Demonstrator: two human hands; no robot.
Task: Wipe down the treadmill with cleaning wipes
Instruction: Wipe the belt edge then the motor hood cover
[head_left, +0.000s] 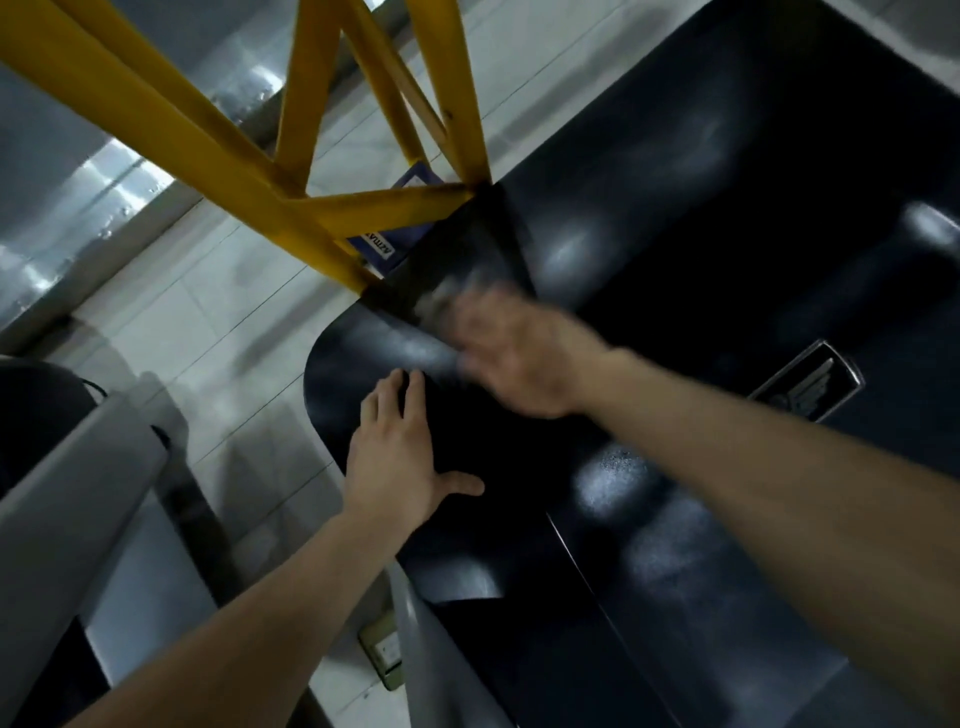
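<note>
The treadmill's glossy black motor cover (675, 322) fills the middle and right of the head view. My left hand (400, 457) lies flat on its rounded near-left corner, fingers straight and thumb spread. My right hand (514, 358) is blurred by motion just beyond it, near the base of the yellow upright. A pale grey smear at its fingertips looks like a wipe (441, 306), but the blur hides how the fingers lie on it.
A yellow steel frame (291, 171) rises from the cover's corner toward the upper left. A blue packet (410, 182) lies on the tiled floor (208, 322) behind it. A grey side rail (78, 499) stands at left. A metal badge (810, 382) sits on the cover at right.
</note>
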